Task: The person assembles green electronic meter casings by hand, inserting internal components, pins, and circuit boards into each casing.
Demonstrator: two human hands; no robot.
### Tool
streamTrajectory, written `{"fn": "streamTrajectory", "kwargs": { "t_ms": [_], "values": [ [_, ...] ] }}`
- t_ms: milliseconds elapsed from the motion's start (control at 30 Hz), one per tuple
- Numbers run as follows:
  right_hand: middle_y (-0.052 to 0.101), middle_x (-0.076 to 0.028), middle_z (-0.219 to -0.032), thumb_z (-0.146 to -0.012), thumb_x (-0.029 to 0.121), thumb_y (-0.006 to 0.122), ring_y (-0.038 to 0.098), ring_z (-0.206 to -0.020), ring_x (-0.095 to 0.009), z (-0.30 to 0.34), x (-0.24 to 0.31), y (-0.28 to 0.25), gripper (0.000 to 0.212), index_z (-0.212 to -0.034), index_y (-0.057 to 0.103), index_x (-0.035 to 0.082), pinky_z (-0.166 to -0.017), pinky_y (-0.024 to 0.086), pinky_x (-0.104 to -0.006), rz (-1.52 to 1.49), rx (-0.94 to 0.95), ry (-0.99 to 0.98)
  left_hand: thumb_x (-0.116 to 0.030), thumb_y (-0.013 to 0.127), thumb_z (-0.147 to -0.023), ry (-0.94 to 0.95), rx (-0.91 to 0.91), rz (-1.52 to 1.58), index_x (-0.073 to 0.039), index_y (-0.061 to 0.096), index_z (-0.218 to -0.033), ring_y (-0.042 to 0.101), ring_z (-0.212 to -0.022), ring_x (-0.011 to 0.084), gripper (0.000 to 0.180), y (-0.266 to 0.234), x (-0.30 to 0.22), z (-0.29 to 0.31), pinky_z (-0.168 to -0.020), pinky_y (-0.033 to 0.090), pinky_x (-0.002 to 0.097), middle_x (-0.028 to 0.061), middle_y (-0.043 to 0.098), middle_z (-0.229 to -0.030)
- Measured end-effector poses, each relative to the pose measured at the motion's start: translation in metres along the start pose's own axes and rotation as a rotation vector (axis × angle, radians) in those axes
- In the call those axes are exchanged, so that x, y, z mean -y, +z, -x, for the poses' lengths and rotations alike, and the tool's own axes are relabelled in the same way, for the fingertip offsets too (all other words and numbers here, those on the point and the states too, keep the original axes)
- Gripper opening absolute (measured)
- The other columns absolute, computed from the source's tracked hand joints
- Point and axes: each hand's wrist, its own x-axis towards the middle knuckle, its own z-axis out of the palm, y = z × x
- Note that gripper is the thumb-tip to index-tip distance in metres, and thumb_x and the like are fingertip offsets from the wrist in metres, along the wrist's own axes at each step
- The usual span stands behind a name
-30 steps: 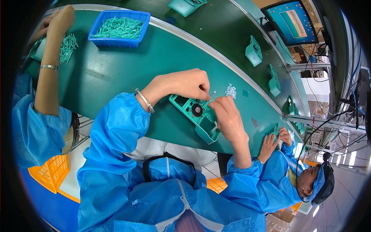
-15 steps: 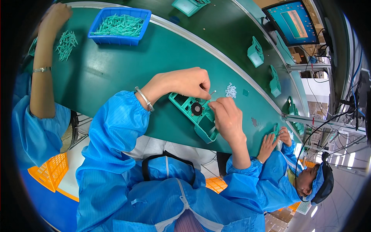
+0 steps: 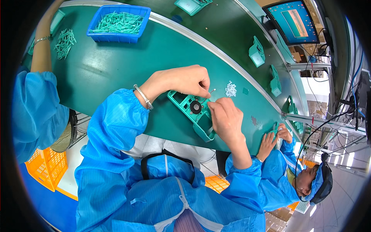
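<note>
A green plastic housing [image 3: 198, 124] lies at a slant on the green table in front of me, a round black speaker-like disc [image 3: 195, 107] set in it. My left hand [image 3: 189, 81] reaches over its far end, fingers closed in a pinch. By those fingertips a thin piece with a pale tip [image 3: 213, 91] sticks out; which hand holds it is unclear. My right hand [image 3: 227, 119] is closed too, thumb and finger pinched beside the housing's right edge, close to the left fingertips. What sits in either pinch is too small or hidden to name.
A small pile of white pieces [image 3: 230, 89] lies beyond my right hand. At far left stand a blue bin [image 3: 119, 36] of green strips and a loose heap of strips [image 3: 65, 43]. Co-workers' arms [image 3: 42, 50] flank me. More green housings [image 3: 256, 53] sit across the metal rail.
My hands stay almost in place over the housing. The left co-worker's arm has moved away, its hand leaving view, and a green housing now shows beside that arm.
</note>
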Motion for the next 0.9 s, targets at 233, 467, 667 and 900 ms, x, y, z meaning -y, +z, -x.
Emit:
{"fn": "streamTrajectory", "kwargs": {
  "t_ms": [233, 467, 667, 900],
  "values": [
    [0.061, -0.007, -0.089, -0.076, -0.002, 0.071, 0.064, -0.079, -0.027, -0.009, -0.009, -0.024, 0.029, -0.105, 0.072, 0.002, -0.063, 0.053, -0.0371, -0.072, 0.265, -0.049, -0.019, 0.078, -0.089, -0.012, -0.015, -0.031, 0.002, 0.078, -0.088, 0.064, -0.067, 0.0228, 0.021, 0.003, 0.005, -0.001, -0.061, 0.048, 0.0387, 0.0120, 0.069, -0.077],
    [0.066, -0.012, -0.098, -0.086, -0.006, 0.072, 0.067, -0.085, -0.028, 0.024, -0.013, -0.009, 0.033, -0.118, 0.076, 0.003, -0.069, 0.054, -0.0373, -0.545, 0.061, 0.261, -0.023, 0.075, -0.088, 0.097, -0.064, 0.010, 0.003, 0.076, -0.083, 0.055, -0.055, 0.0185, 0.027, 0.006, 0.013, -0.002, -0.054, 0.043, 0.0378, 0.0110, 0.062, -0.061],
    [0.066, -0.011, -0.097, -0.086, -0.002, 0.075, 0.067, -0.082, -0.028, 0.023, -0.006, -0.002, 0.030, -0.115, 0.077, 0.004, -0.067, 0.054, -0.0376, -0.386, 0.010, 0.222, -0.023, 0.075, -0.088, 0.096, -0.058, -0.015, 0.003, 0.075, -0.082, 0.055, -0.054, 0.0185, 0.027, 0.004, 0.012, -0.002, -0.053, 0.043, 0.0377, 0.0109, 0.062, -0.060],
    [0.064, -0.010, -0.099, -0.084, 0.001, 0.078, 0.066, -0.083, -0.028, 0.020, -0.003, -0.008, 0.036, -0.119, 0.074, 0.007, -0.067, 0.054, -0.0381, -0.288, 0.065, 0.163, -0.019, 0.079, -0.089, 0.090, 0.001, -0.087, 0.002, 0.078, -0.087, 0.065, -0.069, 0.0229, 0.021, -0.001, 0.003, 0.000, -0.062, 0.049, 0.0378, 0.0112, 0.069, -0.076]
  ]
}}
